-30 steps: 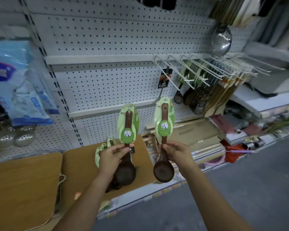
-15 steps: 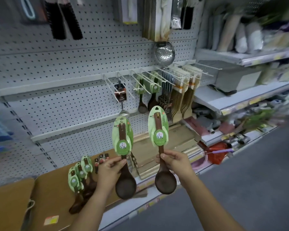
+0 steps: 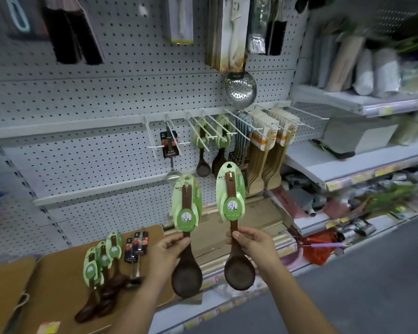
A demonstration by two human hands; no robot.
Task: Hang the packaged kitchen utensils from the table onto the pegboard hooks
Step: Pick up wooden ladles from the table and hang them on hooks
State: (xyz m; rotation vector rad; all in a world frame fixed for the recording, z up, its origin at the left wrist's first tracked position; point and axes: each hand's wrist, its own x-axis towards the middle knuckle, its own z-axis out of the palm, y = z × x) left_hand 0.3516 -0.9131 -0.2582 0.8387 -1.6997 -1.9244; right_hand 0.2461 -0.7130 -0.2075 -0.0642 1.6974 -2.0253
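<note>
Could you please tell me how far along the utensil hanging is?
Some green-carded spoons already hang on the hooks. The left hand and right hand each hold a spoon, not yet hung. Three spoons and two black-carded utensils lie on the table.

The left hand [image 3: 167, 249] holds the left spoon [image 3: 186, 278] and the right hand [image 3: 253, 244] holds the right spoon [image 3: 239, 273], side by side, bowls down, before the pegboard [image 3: 94, 97]. Behind and above them, hooks [image 3: 204, 127] jut out. At lower left, loose spoons [image 3: 104, 268] lie on the counter [image 3: 56, 292]. At right stand shelves [image 3: 343, 165].
</note>
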